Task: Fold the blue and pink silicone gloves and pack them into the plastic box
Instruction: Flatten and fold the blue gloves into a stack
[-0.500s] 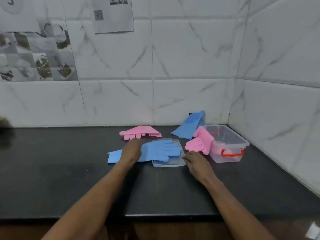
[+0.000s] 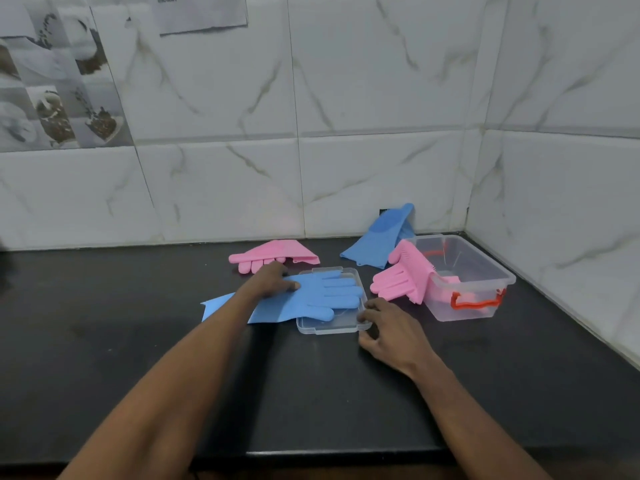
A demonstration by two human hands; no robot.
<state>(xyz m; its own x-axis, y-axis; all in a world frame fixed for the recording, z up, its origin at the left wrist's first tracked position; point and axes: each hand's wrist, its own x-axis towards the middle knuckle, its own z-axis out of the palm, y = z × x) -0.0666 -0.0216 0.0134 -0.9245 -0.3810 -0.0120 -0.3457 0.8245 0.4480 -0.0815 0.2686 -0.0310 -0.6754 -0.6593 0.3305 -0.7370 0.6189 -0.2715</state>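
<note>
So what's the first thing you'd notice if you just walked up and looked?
Bright gloves on a dark counter. A blue glove lies in the middle, half over a clear lid, with the left hand pressing on it and the right hand at the lid's corner. A pink glove droops over the edge of the plastic box on the right.

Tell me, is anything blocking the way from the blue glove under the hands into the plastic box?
Yes: a pink glove hangs over the plastic box's near-left rim, between it and the blue glove. Past that, the box stands open.
</note>
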